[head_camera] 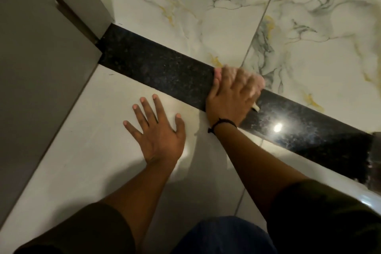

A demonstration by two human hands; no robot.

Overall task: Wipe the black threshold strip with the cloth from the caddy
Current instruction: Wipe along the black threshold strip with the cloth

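Note:
The black speckled threshold strip (156, 64) runs diagonally across the floor from the door frame at the upper left to the right edge. My right hand (233, 95) presses flat on the middle of the strip, on top of a pale cloth (260, 82). Only the cloth's edges peek out past the fingers, and the hand is blurred. My left hand (158, 130) lies flat on the plain white tile just below the strip, fingers spread, holding nothing. The caddy is not in view.
A grey door frame and wall (41, 68) fill the left side. Marbled white tiles (309, 27) with grey and yellow veins lie beyond the strip. Plain white tile (92, 161) is on the near side. My knees are at the bottom edge.

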